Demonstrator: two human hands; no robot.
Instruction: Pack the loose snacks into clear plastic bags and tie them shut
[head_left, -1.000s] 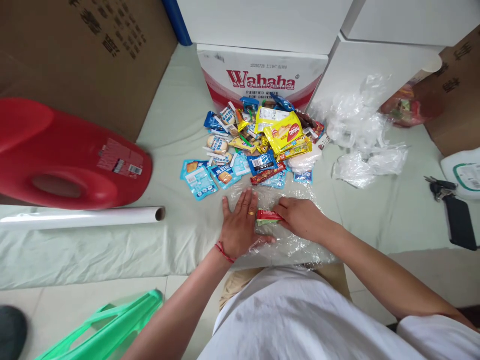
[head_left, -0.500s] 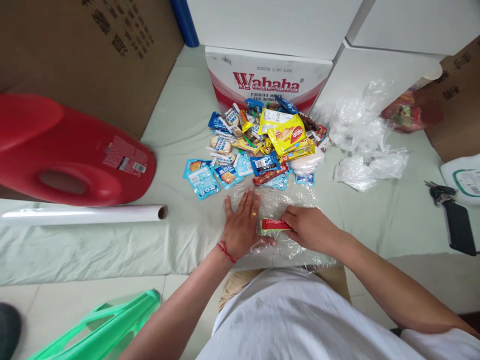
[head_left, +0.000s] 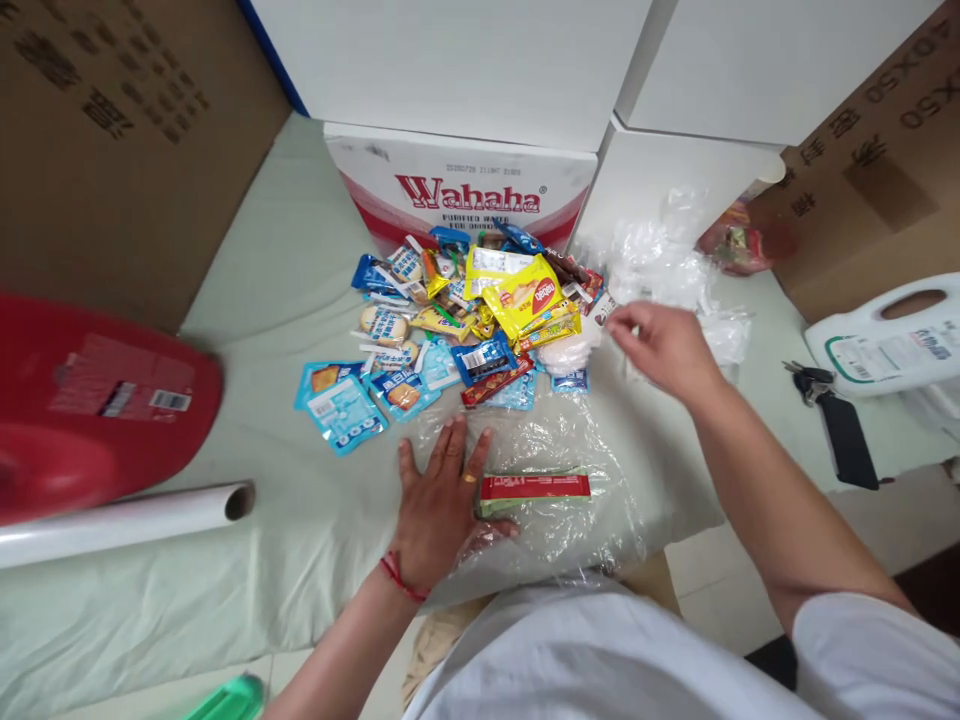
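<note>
My left hand (head_left: 439, 505) lies flat with fingers spread on a sheet of clear plastic film (head_left: 555, 430), pressing it to the cloth. Beside its thumb, a red and green snack stick packet (head_left: 536, 487) rests on the film, touched by no fingers of my right hand. My right hand (head_left: 664, 345) hovers at the right edge of the snack pile, fingers slightly curled and apart. Its fingertips are close to a small white wrapper (head_left: 603, 307); whether they touch it is unclear. A yellow wafer packet (head_left: 523, 297) tops the pile, and light blue packets (head_left: 347, 414) lie at its left.
Behind the pile stands a Wahaha carton (head_left: 465, 185). At left are a red jug (head_left: 135, 400) and a white roll (head_left: 150, 515). Crumpled clear plastic (head_left: 660, 255), keys with a black case (head_left: 844, 435) and a white bottle (head_left: 892, 345) are at right.
My right hand has let go of the red and green packet, leaving it on the film, and moved up and right to the pile's edge. My left hand stays on the film. The view has shifted.
</note>
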